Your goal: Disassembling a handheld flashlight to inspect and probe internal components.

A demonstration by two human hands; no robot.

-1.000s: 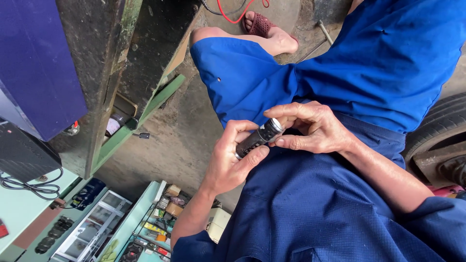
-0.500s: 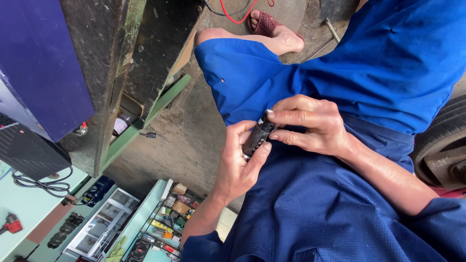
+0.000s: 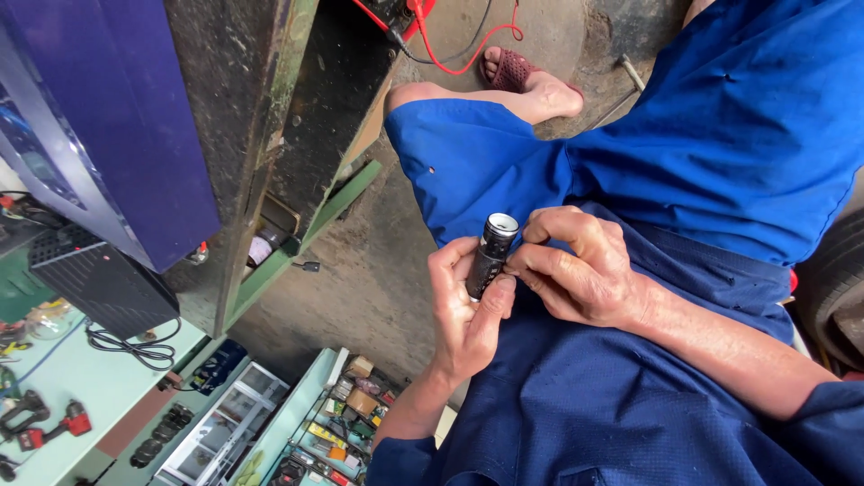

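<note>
Workshop scene, bare concrete floor point(image 3: 378, 270) through the middle of the frame, dark rusty metal post point(image 3: 261, 117) with green edge at upper left beside a purple-blue panel point(image 3: 117, 117). Red cable point(image 3: 459, 54) loops along the top edge near a foot in a dark red slipper point(image 3: 517, 72). Person wears blue work clothes point(image 3: 720, 135), filling the right half. Centre of frame: short black cylindrical flashlight point(image 3: 489, 256) with silver rim at its upper end, held tilted over the lap. Left hand point(image 3: 463, 310) wraps its lower body, thumb along the side. Right hand point(image 3: 576, 265) grips the upper part, fingertips point(image 3: 515, 267) pinching the barrel. Both hands closed on it. Lower left: pale green shelves point(image 3: 306, 423) with small boxes, red-black power drill point(image 3: 49, 423), black box point(image 3: 99, 279) with coiled cord.
</note>
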